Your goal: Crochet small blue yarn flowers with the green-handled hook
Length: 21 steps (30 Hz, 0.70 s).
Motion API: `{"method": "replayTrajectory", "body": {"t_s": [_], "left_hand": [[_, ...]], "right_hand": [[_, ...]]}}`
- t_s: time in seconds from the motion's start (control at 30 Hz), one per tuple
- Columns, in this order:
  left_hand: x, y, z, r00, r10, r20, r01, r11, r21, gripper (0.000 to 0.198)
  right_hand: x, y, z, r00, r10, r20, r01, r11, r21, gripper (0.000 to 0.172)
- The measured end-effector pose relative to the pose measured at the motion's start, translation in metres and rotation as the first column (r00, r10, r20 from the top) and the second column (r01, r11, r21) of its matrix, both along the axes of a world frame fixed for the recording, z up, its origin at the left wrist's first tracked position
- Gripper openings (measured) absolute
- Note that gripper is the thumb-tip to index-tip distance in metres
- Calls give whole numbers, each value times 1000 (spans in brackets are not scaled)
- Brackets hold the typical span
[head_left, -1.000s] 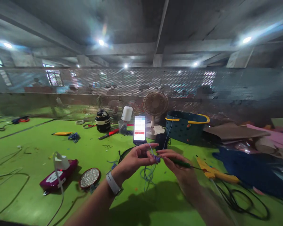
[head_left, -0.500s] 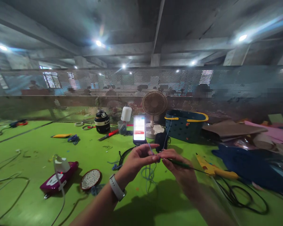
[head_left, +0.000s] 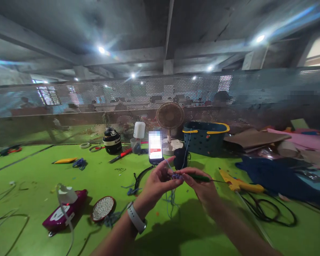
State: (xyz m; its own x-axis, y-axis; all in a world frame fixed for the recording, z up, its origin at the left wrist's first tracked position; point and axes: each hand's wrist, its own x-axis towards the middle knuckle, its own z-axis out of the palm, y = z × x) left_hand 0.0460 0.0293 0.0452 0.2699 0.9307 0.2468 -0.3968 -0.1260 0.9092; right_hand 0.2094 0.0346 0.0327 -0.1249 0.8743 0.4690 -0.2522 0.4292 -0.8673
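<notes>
My left hand (head_left: 160, 181) pinches a small blue-purple piece of crochet (head_left: 177, 176) between thumb and fingers, its index finger raised with yarn (head_left: 168, 164) over it. In my right hand (head_left: 202, 188) is a crochet hook with a green handle (head_left: 200, 177), its tip close against the crochet piece. Loose light-blue yarn ends (head_left: 171, 204) dangle below the hands. A strand runs up from near the hands to the dark blue basket (head_left: 205, 142) with yellow handles. Just behind my fingers sits a dark ball-like thing (head_left: 180, 159); its kind is unclear.
A lit phone (head_left: 155, 146) stands before a fan (head_left: 170, 116). On the left lie a purple power strip (head_left: 61, 213) and a round pearly-faced object (head_left: 103, 208). A yellow glue gun (head_left: 237, 183) with its cord and dark blue fabric (head_left: 272, 177) lie right.
The view has turned slightly right, so things sit further left. My hands have tilted, showing more of the crochet piece; both keep their hold.
</notes>
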Motion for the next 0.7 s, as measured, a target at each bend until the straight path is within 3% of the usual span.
{"method": "replayTrajectory", "body": {"t_s": [0.17, 0.33, 0.53, 0.7], "left_hand": [[-2, -3, 5, 1000, 3, -22, -3, 1000, -3, 58], [2, -1, 3, 1000, 22, -17, -22, 1000, -15, 65], [3, -1, 1, 999, 18, -38, -17, 1000, 13, 68], [1, -2, 10, 999, 24, -31, -25, 998, -58, 88]], "right_hand": [[0, 2, -1, 999, 51, -3, -51, 999, 18, 12], [-1, -2, 1, 998, 61, -8, -61, 998, -14, 11], [2, 0, 5, 993, -31, 112, 15, 989, 144, 7], [7, 6, 18, 975, -2, 221, -31, 989, 147, 12]]}}
